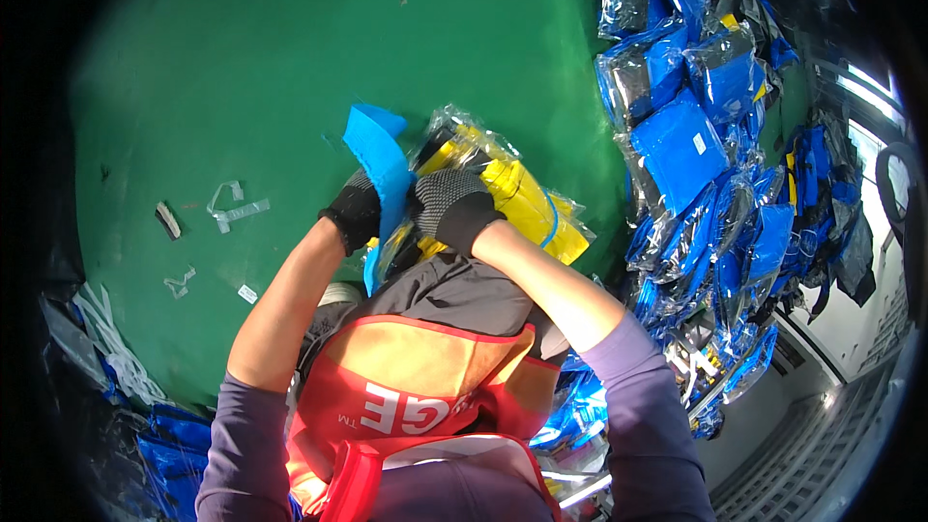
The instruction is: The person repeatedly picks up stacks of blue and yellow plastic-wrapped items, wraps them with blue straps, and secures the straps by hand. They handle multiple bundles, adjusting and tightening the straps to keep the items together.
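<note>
A bright blue strip of flat material (385, 162) stands up in front of me, its top end folded over. My left hand (355, 213), in a dark dotted work glove, is closed at the strip's left side; the strip hides its fingertips. Just right of it, my gloved right hand (450, 203) is curled, knuckles up, with its fingers turned out of sight. Beneath and beyond the right hand lies a clear plastic package (522, 195) with yellow and black folded material inside. A thin blue band crosses its right part.
Clear-bagged blue and black packages (681, 150) are heaped along the right. On the green floor (242, 68) at left lie a small brush-like piece (167, 220) and clear plastic scraps (237, 210). White cords (116, 348) and more blue packages (169, 454) sit lower left.
</note>
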Available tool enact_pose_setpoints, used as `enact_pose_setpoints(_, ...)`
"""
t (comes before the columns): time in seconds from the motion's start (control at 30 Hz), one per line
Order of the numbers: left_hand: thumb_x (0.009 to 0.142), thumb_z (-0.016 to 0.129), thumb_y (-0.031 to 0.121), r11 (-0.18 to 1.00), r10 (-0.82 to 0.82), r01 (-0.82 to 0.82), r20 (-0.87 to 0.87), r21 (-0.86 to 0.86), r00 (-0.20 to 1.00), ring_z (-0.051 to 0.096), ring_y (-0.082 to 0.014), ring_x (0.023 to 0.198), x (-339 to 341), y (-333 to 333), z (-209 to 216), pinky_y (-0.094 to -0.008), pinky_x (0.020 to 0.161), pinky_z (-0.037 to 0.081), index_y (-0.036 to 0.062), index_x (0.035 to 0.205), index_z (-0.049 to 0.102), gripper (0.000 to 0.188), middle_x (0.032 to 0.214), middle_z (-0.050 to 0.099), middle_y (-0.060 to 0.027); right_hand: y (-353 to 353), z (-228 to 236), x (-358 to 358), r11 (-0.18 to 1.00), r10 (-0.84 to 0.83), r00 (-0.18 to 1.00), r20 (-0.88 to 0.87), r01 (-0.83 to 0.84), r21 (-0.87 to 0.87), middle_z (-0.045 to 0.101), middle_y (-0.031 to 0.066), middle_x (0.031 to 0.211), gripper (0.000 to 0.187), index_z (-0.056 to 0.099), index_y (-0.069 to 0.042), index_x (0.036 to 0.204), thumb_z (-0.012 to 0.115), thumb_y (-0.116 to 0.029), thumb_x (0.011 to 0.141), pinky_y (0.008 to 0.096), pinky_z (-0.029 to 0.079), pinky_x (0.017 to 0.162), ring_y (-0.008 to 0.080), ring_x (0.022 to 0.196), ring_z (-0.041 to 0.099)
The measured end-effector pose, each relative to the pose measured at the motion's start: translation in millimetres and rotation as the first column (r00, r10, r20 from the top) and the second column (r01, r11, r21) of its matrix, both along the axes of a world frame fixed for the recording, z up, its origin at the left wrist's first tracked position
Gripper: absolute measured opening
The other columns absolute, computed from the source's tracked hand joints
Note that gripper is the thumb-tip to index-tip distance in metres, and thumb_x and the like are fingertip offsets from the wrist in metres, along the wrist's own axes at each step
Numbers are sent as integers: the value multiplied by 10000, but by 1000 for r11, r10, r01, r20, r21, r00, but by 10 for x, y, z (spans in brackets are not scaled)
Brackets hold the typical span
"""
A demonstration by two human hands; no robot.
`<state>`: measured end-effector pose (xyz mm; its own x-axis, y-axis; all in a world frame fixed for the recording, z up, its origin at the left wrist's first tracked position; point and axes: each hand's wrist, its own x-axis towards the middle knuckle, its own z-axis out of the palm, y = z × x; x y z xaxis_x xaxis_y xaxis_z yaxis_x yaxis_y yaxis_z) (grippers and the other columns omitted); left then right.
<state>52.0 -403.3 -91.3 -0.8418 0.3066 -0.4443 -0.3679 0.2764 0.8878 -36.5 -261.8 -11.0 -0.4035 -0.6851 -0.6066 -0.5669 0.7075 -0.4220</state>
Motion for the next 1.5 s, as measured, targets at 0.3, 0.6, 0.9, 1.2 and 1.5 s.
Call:
enact_pose_setpoints(0.3,871,479,277,-171,129,-812,830,558,543,566,-200,725,481,-378,-231,-295,624,475,30,1086,520,330,903,605,-111,253,100,-81,869,-386,818,426,478,-131,654,159,817,261,668,-54,939,602,-274,815,362,493,685,299,741,629)
enact_pose_setpoints(0.6,839,495,313,410,849,-664,-3,-625,528,561,-257,725,1792,-1688,214,-340,622,453,62,1031,558,322,881,593,-116,198,-25,-82,807,-504,701,504,590,-14,651,166,749,294,641,14,917,502,-242,876,333,500,639,237,668,648)
enact_pose_setpoints(0.9,706,579,4,978,113,-160,-306,-132,945,574,-319,977,-61,-161,574,-376,856,462,39,1016,605,313,1036,587,-159,274,20,-145,760,-362,543,758,643,-98,648,91,853,201,628,-19,929,607,-197,838,294,482,734,158,810,598)
enact_pose_setpoints(1.2,793,641,107,930,234,-217,-23,296,972,589,-170,828,25,8,135,-302,763,475,20,912,614,150,877,614,-89,166,294,-154,838,-304,798,520,484,-252,647,72,789,102,565,-50,749,656,-18,716,308,487,719,206,801,631)
enact_pose_setpoints(1.5,743,640,144,878,350,-327,-2,349,937,546,-129,828,124,75,105,-272,748,468,7,1022,578,317,886,596,-59,25,152,-146,956,-154,980,-126,116,-268,620,117,846,165,544,-69,975,543,-136,825,388,486,666,302,771,611)
